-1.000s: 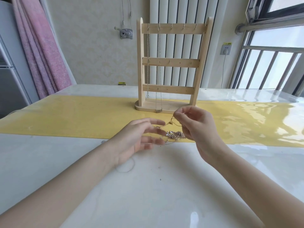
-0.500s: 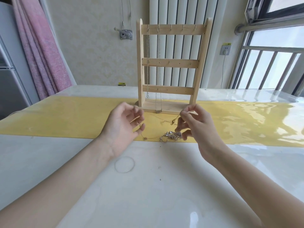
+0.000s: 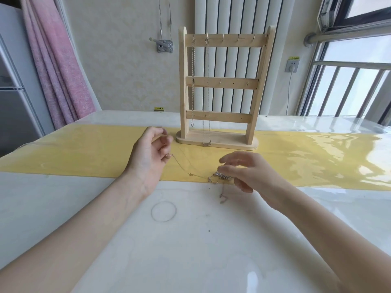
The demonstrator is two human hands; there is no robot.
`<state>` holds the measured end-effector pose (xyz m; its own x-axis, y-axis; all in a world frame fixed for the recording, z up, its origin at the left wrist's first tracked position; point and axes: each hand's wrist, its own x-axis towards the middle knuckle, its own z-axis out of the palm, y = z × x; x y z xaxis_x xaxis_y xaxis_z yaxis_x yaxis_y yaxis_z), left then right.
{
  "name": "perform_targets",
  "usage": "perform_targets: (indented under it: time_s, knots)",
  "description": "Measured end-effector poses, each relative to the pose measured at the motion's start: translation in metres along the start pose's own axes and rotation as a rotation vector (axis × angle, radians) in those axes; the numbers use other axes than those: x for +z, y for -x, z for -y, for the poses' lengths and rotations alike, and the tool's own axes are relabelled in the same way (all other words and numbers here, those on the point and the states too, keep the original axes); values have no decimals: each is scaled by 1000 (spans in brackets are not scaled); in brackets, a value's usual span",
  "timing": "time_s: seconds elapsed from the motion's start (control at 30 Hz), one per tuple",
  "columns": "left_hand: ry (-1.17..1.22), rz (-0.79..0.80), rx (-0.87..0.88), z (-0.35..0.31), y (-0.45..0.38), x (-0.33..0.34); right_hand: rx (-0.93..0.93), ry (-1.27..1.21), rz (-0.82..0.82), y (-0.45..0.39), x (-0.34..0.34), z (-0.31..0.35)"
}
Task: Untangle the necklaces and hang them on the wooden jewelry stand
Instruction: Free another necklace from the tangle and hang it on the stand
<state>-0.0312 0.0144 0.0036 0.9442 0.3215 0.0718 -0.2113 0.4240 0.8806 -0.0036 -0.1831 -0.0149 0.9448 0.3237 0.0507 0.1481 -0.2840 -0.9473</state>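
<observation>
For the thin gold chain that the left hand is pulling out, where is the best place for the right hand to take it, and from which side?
Probably pinch the thin gold chain on its free stretch just left of the silver tangle, coming from above with the right hand. There it lies as one separate strand on the yellow runner; the left hand already holds its far end.

right fingertips (image 3: 243,185) covering tangled necklaces (image 3: 222,176), thin chain (image 3: 182,166) barely traceable
</observation>
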Motion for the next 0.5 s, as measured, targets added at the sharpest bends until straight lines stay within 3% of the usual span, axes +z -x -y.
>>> perform_targets:
  time_s: [0.13, 0.23, 0.37, 0.5]
  knots:
    - [142, 114, -39, -6, 3, 4, -99, 326, 100, 0, 4, 0]
    - [155, 133, -50, -8, 3, 3, -90, 352, 151, 0, 5, 0]
    - [200, 108, -71, -13, 4, 0, -101, 388, 73, 1, 2, 3]
    - [233, 61, -8, -20, 5, -5, -133, 700, 7, -2, -5, -1]
